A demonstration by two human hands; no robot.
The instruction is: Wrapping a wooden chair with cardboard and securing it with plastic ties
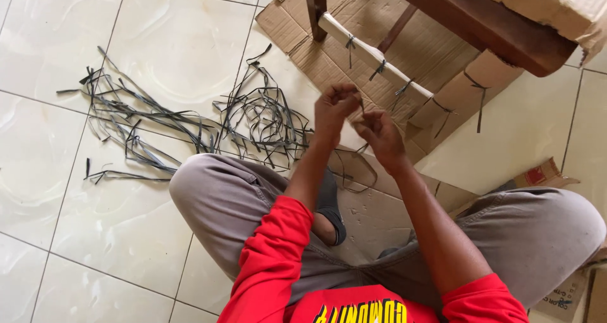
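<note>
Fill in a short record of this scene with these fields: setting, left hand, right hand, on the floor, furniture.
setting: person sitting cross-legged on a tiled floor
left hand: left hand raised, fingers pinching a thin dark strip
right hand: right hand close beside it, on the same strip
on the floor: tangled pile of dark strips, flattened cardboard
furniture: wooden chair leg; cardboard-wrapped rail bound with dark ties
</note>
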